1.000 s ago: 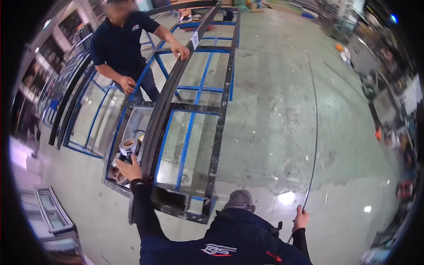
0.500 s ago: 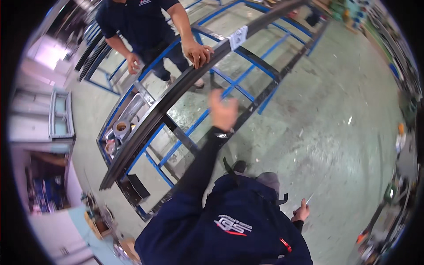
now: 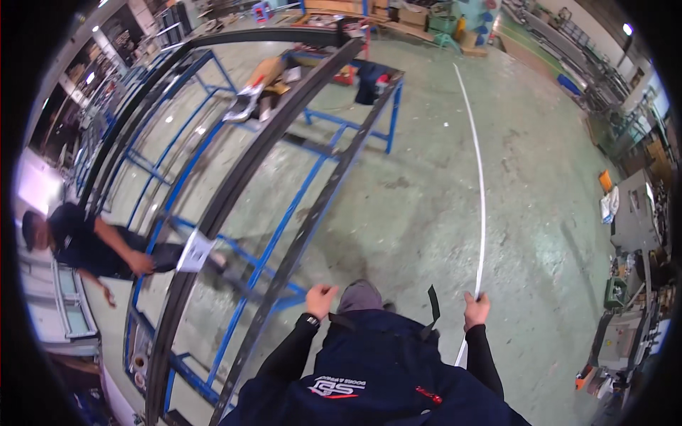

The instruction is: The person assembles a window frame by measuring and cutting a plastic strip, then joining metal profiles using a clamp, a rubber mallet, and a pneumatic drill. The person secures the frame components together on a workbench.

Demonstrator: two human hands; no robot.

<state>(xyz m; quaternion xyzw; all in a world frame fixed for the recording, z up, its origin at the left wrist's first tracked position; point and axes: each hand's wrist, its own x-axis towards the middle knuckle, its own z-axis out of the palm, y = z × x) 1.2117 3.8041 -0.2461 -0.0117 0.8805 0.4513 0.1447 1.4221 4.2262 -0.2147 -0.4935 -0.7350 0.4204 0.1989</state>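
My right hand (image 3: 477,311) is closed round a long, thin white strip (image 3: 481,177). The strip runs from below the hand far up over the floor, bending slightly. Left of it, in front of my body, my left hand (image 3: 321,301) is raised with its fingers curled in, and nothing shows in it. That hand is nearest to the dark rail of a blue metal frame bench (image 3: 312,213), apart from it. Along the bench lies a long black profile (image 3: 238,167) with a white paper label (image 3: 195,252) on it.
A co-worker (image 3: 92,241) in dark clothes is at the far left beyond the bench, one hand near a blue bar. A tape roll (image 3: 138,362) sits low in the frame. Papers and cardboard (image 3: 259,89) lie at its far end. Machines (image 3: 629,319) line the right side.
My view has swung round to the right. My left hand has drawn back from over the bench towards my body. The white strip now shows at length, and the co-worker's hand is off the profile.
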